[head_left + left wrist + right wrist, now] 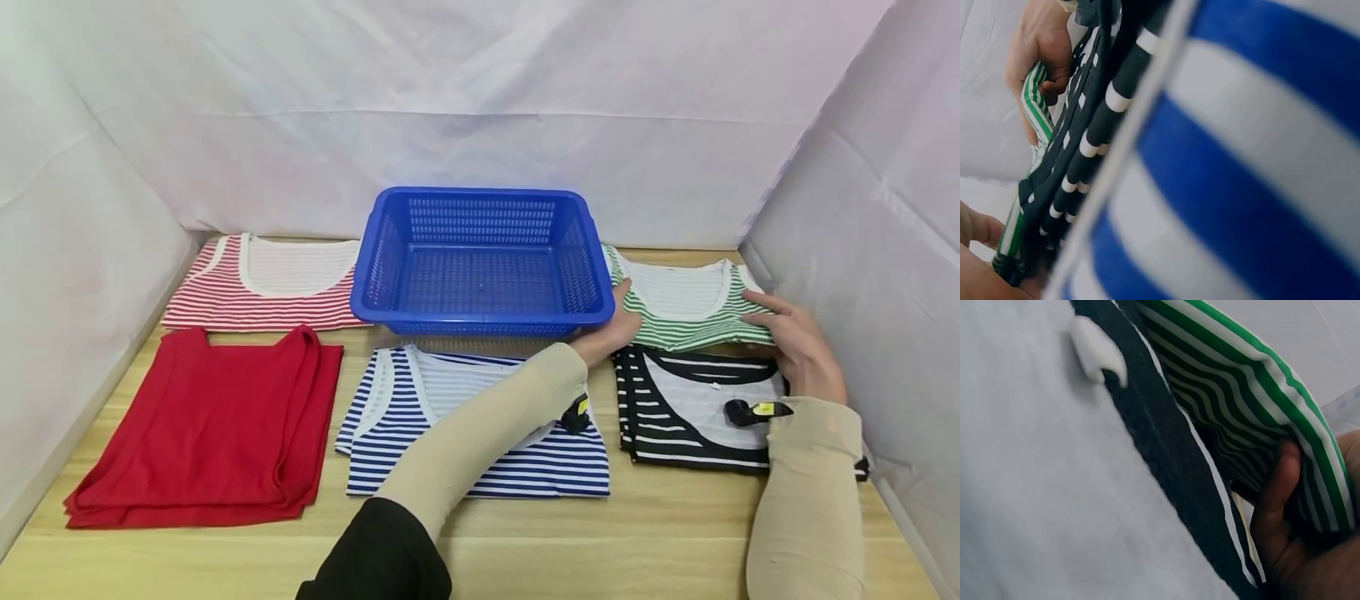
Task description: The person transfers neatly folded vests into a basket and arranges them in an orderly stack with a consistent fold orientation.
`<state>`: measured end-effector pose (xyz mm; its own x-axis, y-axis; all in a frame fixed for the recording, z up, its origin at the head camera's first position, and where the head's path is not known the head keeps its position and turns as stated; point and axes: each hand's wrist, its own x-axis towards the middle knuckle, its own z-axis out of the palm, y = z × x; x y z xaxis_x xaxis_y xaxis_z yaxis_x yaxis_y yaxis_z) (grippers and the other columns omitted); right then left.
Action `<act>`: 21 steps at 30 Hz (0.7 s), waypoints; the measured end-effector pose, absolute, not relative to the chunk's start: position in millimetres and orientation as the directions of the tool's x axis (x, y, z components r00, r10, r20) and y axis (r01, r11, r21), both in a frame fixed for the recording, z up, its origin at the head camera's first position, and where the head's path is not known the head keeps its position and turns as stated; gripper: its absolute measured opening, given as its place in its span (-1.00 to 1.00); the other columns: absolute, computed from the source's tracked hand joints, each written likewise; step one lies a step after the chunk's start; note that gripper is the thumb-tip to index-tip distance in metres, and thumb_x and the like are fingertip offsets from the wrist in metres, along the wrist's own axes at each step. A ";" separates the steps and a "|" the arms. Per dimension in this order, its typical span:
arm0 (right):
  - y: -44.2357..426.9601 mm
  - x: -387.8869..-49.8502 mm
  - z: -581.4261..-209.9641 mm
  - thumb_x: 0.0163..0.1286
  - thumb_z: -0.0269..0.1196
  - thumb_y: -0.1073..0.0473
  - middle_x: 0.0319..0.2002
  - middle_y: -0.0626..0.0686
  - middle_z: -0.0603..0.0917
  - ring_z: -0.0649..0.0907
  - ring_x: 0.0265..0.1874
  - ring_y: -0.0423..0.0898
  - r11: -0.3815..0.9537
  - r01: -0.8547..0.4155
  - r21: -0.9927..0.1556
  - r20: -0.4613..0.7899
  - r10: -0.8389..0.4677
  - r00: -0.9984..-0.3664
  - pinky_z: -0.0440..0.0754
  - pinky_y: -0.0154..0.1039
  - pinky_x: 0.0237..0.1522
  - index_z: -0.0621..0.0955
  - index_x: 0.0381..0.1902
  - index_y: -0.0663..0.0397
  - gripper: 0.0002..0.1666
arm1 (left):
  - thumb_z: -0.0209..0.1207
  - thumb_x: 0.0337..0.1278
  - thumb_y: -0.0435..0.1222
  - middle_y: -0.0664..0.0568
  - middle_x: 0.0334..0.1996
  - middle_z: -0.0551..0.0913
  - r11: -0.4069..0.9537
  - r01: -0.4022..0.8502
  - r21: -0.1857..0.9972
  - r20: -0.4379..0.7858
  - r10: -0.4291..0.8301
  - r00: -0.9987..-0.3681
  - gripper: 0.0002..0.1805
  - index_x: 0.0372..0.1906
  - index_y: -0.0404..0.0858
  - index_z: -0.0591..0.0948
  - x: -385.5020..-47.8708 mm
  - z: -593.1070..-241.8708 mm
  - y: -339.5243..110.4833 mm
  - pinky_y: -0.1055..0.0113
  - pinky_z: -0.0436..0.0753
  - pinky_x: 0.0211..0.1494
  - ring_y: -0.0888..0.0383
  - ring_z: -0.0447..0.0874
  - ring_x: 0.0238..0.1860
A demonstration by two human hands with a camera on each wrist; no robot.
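A folded green-and-white striped tank top (678,332) is at the back right, beside a blue plastic basket (480,318). My left hand (609,332) pinches its left edge, close to the basket's right front corner. At its right edge, my right hand (804,346) grips the cloth; in the right wrist view the thumb (1282,481) is under the striped fabric. The front edge of the top is raised off the table. Just in front lies a folded black-and-white striped tank top (660,417), partly covered by my right wrist.
A navy-striped tank top (480,482) lies under my left forearm. On the left are a plain red top (210,425) and, behind it, a red-striped tank top (262,312). White cloth walls (480,83) enclose the wooden table (600,550).
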<state>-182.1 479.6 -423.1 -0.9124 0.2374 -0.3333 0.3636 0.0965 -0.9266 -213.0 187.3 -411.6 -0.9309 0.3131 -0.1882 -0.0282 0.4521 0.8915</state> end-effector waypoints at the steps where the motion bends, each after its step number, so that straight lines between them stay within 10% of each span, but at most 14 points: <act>1: 480.0 -181.8 -422.8 0.52 0.21 0.23 0.65 -0.32 -0.03 0.60 -0.34 -0.45 0.085 0.354 -0.932 -0.326 0.235 -0.916 0.66 -0.38 -0.43 0.27 0.61 -0.14 -0.23 | 0.05 0.14 -0.40 0.17 0.65 0.14 0.474 -0.003 0.880 -0.174 0.318 -0.932 -0.11 0.64 0.03 0.20 -213.2 -410.7 187.6 0.31 0.09 0.66 0.23 -0.02 0.67; 13: 482.7 -169.8 -397.3 0.44 0.05 0.59 -0.10 -0.23 0.76 0.72 -0.52 -0.20 -0.307 0.110 -0.945 -0.173 0.186 -0.967 0.61 -0.27 -0.65 0.75 0.17 -0.11 -0.37 | 0.12 0.15 -0.42 0.05 0.64 0.17 0.472 0.123 0.873 -0.062 0.357 -0.932 -0.04 0.68 -0.03 0.08 -211.6 -406.1 195.1 0.39 0.21 0.59 0.23 0.08 0.63; 21: 479.8 -162.8 -368.9 0.35 0.12 0.65 -0.16 -0.12 0.79 0.75 -0.49 -0.18 -0.344 0.065 -0.937 -0.159 0.253 -0.954 0.65 -0.31 -0.60 0.72 0.21 -0.04 -0.35 | 0.15 0.19 -0.44 0.22 0.67 0.02 0.414 0.115 0.903 -0.064 0.395 -0.916 0.04 0.69 0.12 -0.06 -189.4 -380.4 201.8 0.44 0.45 0.30 0.32 0.09 0.60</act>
